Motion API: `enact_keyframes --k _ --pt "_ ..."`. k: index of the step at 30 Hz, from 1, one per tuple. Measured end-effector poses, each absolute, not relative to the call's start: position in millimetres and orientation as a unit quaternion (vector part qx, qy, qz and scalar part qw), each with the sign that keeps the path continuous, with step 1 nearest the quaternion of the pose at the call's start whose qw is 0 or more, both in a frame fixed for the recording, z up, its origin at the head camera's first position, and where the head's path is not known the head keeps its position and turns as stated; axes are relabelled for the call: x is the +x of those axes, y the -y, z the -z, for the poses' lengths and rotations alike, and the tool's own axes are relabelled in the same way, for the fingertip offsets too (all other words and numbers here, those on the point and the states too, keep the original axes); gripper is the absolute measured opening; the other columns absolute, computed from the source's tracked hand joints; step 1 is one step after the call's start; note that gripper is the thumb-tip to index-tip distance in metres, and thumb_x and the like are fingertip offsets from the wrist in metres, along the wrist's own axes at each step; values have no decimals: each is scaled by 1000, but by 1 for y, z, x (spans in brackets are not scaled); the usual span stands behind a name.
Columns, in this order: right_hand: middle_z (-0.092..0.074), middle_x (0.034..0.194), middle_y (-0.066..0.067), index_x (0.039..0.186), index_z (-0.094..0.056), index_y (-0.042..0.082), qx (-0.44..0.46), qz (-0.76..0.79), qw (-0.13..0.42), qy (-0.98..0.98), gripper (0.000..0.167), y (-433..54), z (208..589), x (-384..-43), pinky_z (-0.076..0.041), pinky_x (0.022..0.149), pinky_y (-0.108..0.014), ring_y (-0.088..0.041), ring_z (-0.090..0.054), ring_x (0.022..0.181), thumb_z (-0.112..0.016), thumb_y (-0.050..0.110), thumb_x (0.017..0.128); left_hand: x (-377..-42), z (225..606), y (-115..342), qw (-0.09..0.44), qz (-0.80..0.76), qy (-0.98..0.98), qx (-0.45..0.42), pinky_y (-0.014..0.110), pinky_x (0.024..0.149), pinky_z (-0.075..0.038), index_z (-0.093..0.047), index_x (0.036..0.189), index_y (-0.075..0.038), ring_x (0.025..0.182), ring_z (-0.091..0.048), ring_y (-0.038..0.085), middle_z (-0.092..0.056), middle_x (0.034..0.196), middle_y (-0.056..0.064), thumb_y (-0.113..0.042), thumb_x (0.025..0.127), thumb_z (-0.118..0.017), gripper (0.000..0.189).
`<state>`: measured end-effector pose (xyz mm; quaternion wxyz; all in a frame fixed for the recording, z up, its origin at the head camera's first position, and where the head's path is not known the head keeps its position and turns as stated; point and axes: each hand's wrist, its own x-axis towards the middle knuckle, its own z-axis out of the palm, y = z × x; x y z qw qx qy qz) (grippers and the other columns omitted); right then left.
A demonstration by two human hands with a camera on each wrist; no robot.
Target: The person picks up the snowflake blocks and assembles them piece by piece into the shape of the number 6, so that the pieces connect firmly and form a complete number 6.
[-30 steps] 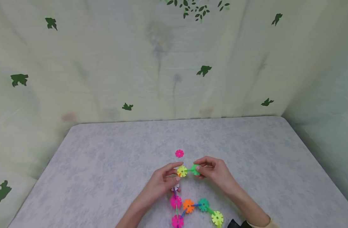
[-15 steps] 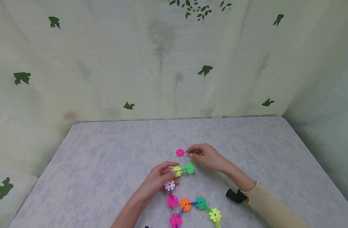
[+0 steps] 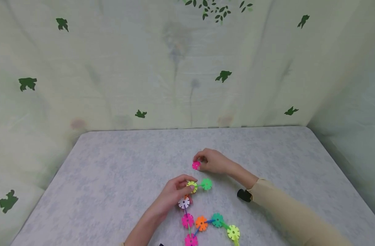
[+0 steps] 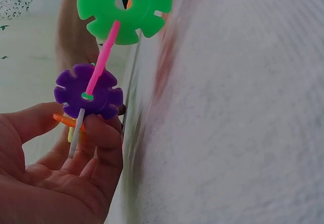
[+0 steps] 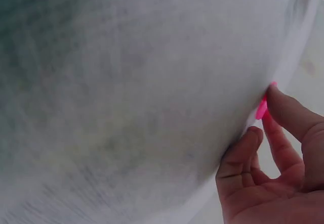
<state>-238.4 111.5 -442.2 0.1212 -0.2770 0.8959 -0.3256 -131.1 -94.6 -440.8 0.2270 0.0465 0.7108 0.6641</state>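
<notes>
My right hand (image 3: pixel 214 162) pinches a loose pink notched plastic disc (image 3: pixel 196 166) between thumb and fingers, low at the table surface. In the right wrist view the pink disc (image 5: pixel 262 107) shows almost edge-on at the fingertips. My left hand (image 3: pixel 175 192) grips a chain of interlocked snowflake discs by a yellow disc (image 3: pixel 190 184). A green disc (image 3: pixel 206 184) sticks out right of it on a linking disc seen edge-on; a white disc (image 3: pixel 184 203) sits below. In the left wrist view, a purple disc (image 4: pixel 76 87) and a bigger-looking green disc (image 4: pixel 96 11) belong to the chain.
The chain runs toward me through pink discs (image 3: pixel 187 221), an orange disc (image 3: pixel 201 223), a teal disc (image 3: pixel 217 220) and another yellow disc (image 3: pixel 233 232), leaving the frame at the bottom. A grey mottled table (image 3: pixel 129 160) lies beneath. A printed curtain (image 3: pixel 144 68) hangs behind.
My right hand has let go of the green disc, moved up and left, and taken hold of the loose pink disc. The left hand keeps its grip on the chain, shifted slightly.
</notes>
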Motion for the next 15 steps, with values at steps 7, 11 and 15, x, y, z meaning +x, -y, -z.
enact_keyframes --k 7,11,15 --pt "-62 85 3 92 -64 17 -236 361 123 -894 18 -112 438 -233 -47 69 -32 -15 -56 77 -76 6 85 -132 439 94 210 -677 -703 53 35 81 -48 -61 124 -2 71 -65 22 -69 93 14 -16 93 -67 35" --pt "-62 85 4 94 -66 18 -227 371 113 -893 14 -117 437 -224 -48 69 -32 -15 -56 76 -71 6 89 -131 438 93 204 -673 -709 46 35 82 -46 -62 125 -4 72 -65 24 -67 83 12 -18 92 -69 36" --pt "-61 87 4 95 -68 18 -222 403 87 -884 15 -127 433 -211 -49 67 -32 -16 -56 74 -65 4 90 -131 437 91 204 -675 -708 39 35 78 -46 -62 126 -4 72 -64 21 -67 83 10 -20 90 -72 40"
